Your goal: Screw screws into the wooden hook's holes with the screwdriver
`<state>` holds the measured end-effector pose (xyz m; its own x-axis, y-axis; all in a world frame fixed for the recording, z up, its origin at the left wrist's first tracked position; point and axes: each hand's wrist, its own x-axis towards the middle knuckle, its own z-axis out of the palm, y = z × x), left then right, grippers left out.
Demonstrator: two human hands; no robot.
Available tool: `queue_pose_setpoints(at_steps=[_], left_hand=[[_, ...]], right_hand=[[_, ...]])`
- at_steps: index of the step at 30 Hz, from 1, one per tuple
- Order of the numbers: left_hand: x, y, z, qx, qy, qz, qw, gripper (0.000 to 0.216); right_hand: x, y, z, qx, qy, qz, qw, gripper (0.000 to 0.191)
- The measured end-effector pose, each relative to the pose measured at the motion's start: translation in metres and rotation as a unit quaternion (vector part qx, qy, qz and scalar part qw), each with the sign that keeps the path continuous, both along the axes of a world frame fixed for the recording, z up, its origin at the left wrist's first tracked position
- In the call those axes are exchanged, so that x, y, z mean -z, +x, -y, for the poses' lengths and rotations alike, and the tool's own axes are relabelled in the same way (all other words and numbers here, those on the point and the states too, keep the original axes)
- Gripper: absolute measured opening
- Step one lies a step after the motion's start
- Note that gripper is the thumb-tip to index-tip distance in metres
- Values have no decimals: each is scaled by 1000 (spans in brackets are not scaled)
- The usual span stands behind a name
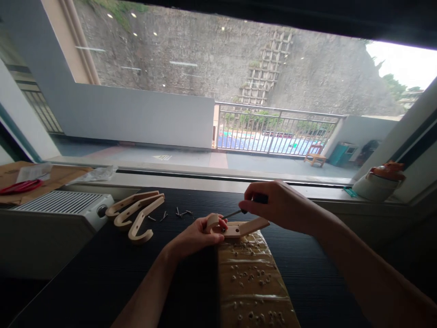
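My left hand [201, 232] is closed around the curled end of a wooden hook [246, 228], which lies across the far end of a tape-wrapped board [252, 278] dotted with small holes. A dark hole shows in the hook's flat part. In my right hand [269, 200] is a screwdriver [235, 213] with a dark handle. Its shaft slants down to the left, and the tip is near my left fingers by the hook's curl; whether it sits in a screw I cannot tell. Several loose screws [178, 212] lie on the black table [191, 278] left of the hands.
Three more wooden hooks [139, 223] lie at the table's left. Beyond them stand a white radiator [61, 205] and cardboard [68, 175] with red-handled scissors [21, 187]. A white pot [377, 184] is on the right sill, below the large window.
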<state>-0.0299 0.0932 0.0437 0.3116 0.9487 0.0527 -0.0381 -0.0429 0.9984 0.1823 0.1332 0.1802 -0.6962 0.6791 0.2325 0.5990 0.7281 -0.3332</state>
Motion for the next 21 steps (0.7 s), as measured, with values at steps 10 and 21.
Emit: queue_pose_setpoints(at_steps=[10,21], left_hand=[[-2,3,0,-20,-1,-7,1000,16],[-1,5,-1,-50,-45,-10,998,21]], right_hand=[[16,-6,-26,2,-83,-246,966,29],[36,-27,-19,2,-6,-132,991,30]])
